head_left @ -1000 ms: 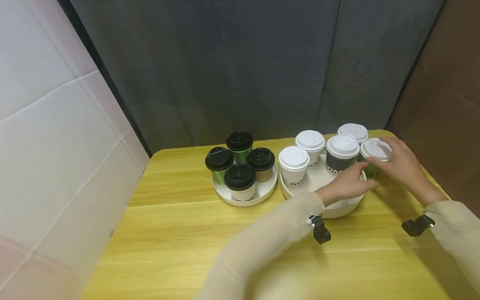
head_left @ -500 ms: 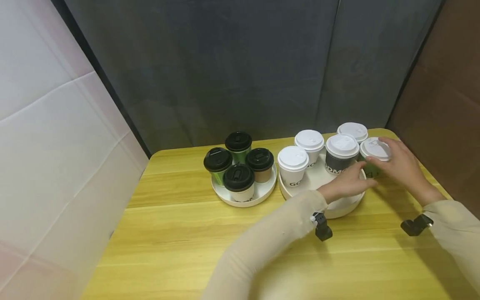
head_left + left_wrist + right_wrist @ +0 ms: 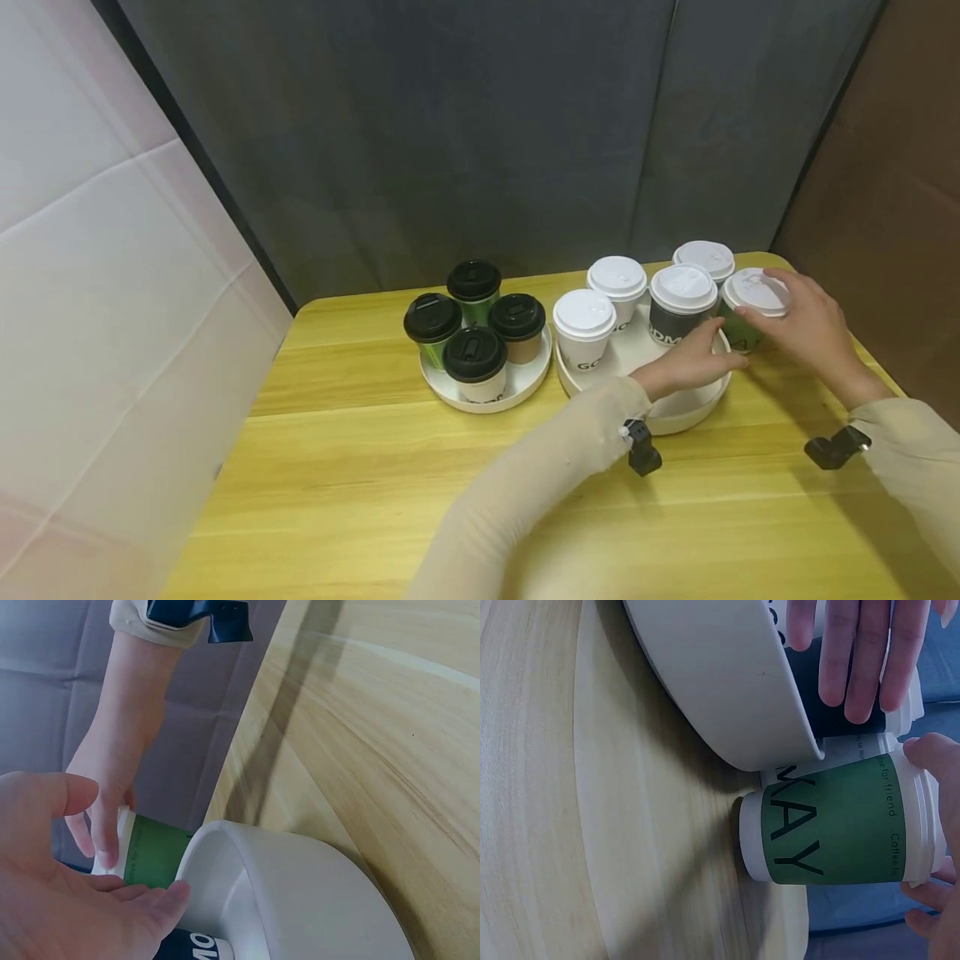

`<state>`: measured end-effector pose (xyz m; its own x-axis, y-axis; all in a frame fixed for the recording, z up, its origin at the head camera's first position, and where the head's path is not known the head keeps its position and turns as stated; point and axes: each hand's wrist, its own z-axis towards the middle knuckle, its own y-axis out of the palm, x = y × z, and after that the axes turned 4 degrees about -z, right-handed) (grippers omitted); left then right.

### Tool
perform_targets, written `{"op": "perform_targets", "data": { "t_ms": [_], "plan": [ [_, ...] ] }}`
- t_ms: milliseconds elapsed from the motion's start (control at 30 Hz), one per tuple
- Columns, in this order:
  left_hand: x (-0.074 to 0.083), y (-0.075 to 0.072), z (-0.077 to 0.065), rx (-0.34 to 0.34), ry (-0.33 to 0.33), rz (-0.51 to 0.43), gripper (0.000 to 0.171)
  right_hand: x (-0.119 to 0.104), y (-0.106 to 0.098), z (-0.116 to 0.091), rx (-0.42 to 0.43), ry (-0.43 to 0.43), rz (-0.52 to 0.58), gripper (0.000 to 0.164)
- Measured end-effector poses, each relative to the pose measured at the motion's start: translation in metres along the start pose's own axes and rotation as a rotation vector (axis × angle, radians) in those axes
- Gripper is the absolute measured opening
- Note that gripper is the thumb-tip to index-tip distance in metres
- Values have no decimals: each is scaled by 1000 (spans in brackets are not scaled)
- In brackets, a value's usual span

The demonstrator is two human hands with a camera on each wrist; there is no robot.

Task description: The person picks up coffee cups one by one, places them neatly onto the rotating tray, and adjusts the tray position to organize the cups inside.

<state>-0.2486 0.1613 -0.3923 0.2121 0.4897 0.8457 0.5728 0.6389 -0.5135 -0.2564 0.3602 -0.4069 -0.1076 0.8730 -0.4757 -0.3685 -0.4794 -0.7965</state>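
Observation:
A green paper cup with a white lid [image 3: 832, 825] stands just outside the right edge of the large white round tray [image 3: 678, 423]. My right hand [image 3: 813, 333] grips this cup by its lid, thumb on one side and fingers on the other, as the right wrist view shows. My left hand [image 3: 692, 367] reaches over the tray with fingers extended, holding nothing. Behind its fingers is a dark paper cup with a white lid [image 3: 670, 323]. In the left wrist view, the left fingers overlap the green cup [image 3: 154, 851].
White-lidded cups stand on the tray at left [image 3: 585, 342] and behind it [image 3: 617, 279]; another white-lidded cup [image 3: 703, 257] is at the back right. Left of the tray, a smaller white plate [image 3: 480, 408] bears several black-lidded cups [image 3: 476, 354]. A brown wall [image 3: 892, 208] rises at right.
The green cup and my right hand have shifted slightly right, away from the tray, and the cup sits slightly higher in view. My left hand has barely moved.

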Motion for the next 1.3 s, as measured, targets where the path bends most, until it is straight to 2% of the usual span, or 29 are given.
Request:
{"op": "perform_targets", "data": {
  "t_ms": [333, 533, 833, 1033, 1300],
  "plan": [
    [1, 1, 0, -23, 8, -62, 73, -6, -8, -1, 0, -5, 1, 70],
    [1, 0, 1, -16, 87, -75, 71, -10, -17, -5, 4, 10, 6, 72],
    [2, -3, 2, -44, 181, -125, 69, -23, -30, -13, 45, 4, -12, 71],
    [6, -4, -2, -27, 242, -93, 66, -37, -39, -18, 65, 22, -41, 69],
    [13, -4, -9, -9, 271, -99, 66, -53, -53, -25, 56, 72, -88, 71]
  ]
}}
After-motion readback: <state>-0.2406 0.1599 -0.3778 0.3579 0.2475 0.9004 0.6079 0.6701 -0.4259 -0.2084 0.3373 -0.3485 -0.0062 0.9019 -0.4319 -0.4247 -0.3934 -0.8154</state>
